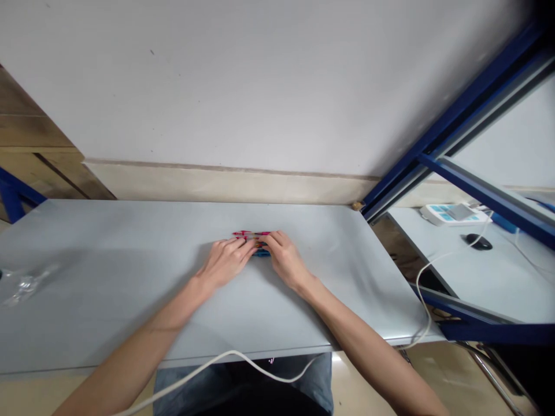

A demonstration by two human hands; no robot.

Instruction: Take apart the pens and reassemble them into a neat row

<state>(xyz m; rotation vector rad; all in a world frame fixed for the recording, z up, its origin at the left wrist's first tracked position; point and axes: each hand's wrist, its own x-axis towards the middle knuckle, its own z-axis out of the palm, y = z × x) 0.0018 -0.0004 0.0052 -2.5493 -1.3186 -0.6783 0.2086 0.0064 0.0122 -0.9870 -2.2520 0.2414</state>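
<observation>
Several slim pens lie side by side on the grey table (130,277). The pink pens (241,233) are on the far side and the blue pens (261,253) on the near side. My left hand (228,259) covers their left part, with its fingers curled over them. From the right, my right hand (284,257) closes its thumb and fingers around the other ends. The fingertips of both hands almost meet over the middle of the bunch and hide much of it.
A clear plastic bag (26,286) lies at the table's left. A white cable (234,353) crosses in front of me and another runs past the right edge. Beyond the blue frame (433,138) are a black mouse (479,241) and a white device (453,214). A wall stands behind.
</observation>
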